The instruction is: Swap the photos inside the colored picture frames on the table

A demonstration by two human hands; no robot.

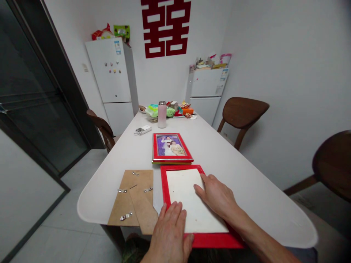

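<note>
A red picture frame [164, 184] lies face down at the near edge of the white table [241, 171], with a cream sheet [182, 188] set inside it. My left hand [170, 233] lies flat, fingers stretched, on the sheet's near left corner. My right hand [216, 195] rests on the sheet's right side with fingers extended. A brown backing board [134, 199] with metal clips and a stand lies just left of the frame. A second red frame [171, 147] holding a photo lies face up beyond it.
A pink bottle [162, 114], a small silver device [143, 130] and a heap of snacks and packets [170, 109] stand at the table's far end. Wooden chairs [241, 115] flank the table. Two white fridges [112, 80] stand against the back wall; a dark glass door [33, 109] is at left.
</note>
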